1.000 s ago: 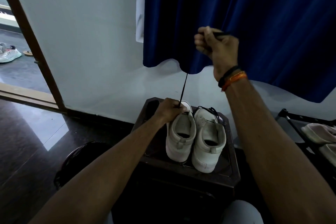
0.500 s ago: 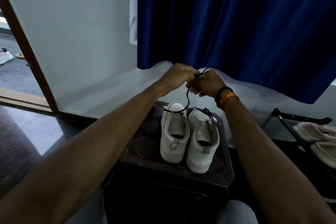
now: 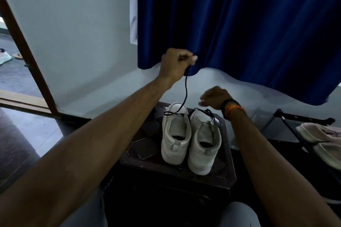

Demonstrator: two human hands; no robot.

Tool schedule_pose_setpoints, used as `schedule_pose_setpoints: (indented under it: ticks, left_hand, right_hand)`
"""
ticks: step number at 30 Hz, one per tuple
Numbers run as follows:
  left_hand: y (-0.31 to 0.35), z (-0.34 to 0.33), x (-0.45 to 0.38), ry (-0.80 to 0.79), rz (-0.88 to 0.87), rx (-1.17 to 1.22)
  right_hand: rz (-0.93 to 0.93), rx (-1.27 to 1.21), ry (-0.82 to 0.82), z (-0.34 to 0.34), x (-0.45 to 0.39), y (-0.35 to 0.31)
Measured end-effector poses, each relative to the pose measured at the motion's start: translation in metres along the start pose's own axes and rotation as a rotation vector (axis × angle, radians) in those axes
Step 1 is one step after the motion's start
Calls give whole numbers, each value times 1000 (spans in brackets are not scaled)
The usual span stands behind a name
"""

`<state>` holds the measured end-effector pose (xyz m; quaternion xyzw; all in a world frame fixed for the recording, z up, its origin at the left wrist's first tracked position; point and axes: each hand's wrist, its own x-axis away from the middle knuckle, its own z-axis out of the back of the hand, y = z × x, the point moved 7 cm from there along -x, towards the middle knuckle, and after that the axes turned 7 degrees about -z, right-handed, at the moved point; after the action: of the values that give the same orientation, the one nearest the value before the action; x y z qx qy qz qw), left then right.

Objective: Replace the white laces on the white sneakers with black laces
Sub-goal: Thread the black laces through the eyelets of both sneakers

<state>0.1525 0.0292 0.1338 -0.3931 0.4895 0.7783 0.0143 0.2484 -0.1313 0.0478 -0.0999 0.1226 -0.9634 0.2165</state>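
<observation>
Pinching the thin black lace in a tight fist, the left hand holds it high above the left white canvas sneaker, where the lace runs down to the eyelets. Right hand hovers blurred over the right white sneaker, its fingers unclear. Both shoes stand side by side, touching, toward the far edge of the dark wooden stool.

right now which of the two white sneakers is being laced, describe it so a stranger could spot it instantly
Below the blue curtain stands a dark stool with two white sneakers side by side, heels toward the camera. The one being laced is the left sneaker. A black lace rises from its toe end to the raised left hand, while the right sneaker has its lace lying loose on top.
</observation>
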Motion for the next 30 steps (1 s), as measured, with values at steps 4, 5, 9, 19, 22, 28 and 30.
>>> schedule_pose_setpoints:
  ticks: [4,5,9,19,22,28,30]
  left_hand:
    - [9,12,-12,31,34,51]
    - [13,13,-14,38,33,70]
    - [30,21,-25,66,36,103]
    - [4,-1,-6,-225,157,31]
    - [-4,-3,0,-257,182,31]
    - [1,3,-4,-251,155,5]
    - [6,4,-7,-250,135,-7]
  right_hand:
    - [-122,58,-63,-34,-5,26]
    - [-136,-1,-61,-38,-2,29]
    - [-154,-28,1,-41,-5,34]
    - [-161,75,-34,-32,-3,35]
    - [-205,60,-59,-50,-4,48]
    - [-194,-611,150,-3,12,32]
    - [-116,-922,225,25,18,19]
